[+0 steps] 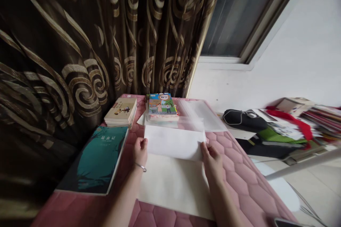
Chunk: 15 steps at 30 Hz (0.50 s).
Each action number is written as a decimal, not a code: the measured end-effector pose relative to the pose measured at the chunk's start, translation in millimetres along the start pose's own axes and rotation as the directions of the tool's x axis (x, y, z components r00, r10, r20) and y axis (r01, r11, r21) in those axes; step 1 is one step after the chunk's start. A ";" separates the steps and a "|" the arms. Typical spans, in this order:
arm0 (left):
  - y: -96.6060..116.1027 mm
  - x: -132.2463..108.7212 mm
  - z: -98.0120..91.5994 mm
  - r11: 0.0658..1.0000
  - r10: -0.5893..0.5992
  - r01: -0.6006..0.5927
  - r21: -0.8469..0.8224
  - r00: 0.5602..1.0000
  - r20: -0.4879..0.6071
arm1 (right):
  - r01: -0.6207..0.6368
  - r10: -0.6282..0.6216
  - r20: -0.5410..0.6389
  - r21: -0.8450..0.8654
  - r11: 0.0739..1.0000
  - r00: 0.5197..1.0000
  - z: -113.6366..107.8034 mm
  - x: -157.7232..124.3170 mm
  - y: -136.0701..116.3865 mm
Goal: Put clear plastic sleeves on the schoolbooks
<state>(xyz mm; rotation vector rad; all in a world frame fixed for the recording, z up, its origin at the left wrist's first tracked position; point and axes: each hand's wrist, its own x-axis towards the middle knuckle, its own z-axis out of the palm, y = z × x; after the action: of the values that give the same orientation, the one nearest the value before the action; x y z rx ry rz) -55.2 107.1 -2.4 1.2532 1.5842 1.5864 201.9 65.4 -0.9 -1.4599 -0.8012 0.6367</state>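
Observation:
My left hand (140, 151), a bracelet at its wrist, pinches the left edge of a white sheet (173, 142). On the opposite edge my right hand (212, 159) grips the same sheet between thumb and fingers. Clear plastic film (190, 124) shows along the sheet's far side, partly blurred; whether it is joined to the sheet I cannot tell. Beneath and nearer to me lies a cream-coloured flat sheet or cover (176, 184), its right side partly hidden by my right forearm. A colourful textbook (162, 105) tops a stack just beyond the film.
A large teal book (102, 159) lies at the left, with a stack of small beige books (121, 111) behind it. More clear plastic sheets (205, 113) rest at the back right of the pink quilted table (239, 173). A dark patterned curtain (133, 42) hangs behind.

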 end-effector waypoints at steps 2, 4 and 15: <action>-1.3 0.3 0.9 1.000 -0.012 0.012 0.003 1.000 -0.010 | 0.027 -0.028 -0.020 -0.062 0.998 0.999 0.9 -1.0 0.1; -2.3 0.0 2.1 1.000 -0.021 0.021 0.009 1.000 -0.019 | 0.057 -0.065 -0.046 -0.146 0.988 0.997 2.1 -2.4 -1.3; -3.7 -1.1 3.2 1.000 -0.016 0.017 0.017 0.999 -0.052 | 0.098 -0.092 0.069 -0.086 0.991 0.993 -2.5 -6.3 -7.7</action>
<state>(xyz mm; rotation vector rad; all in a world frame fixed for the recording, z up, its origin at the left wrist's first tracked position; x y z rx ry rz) -52.7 108.0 -6.7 1.2141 1.6390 1.6102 199.3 58.6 6.3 -1.4780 -0.9545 0.5842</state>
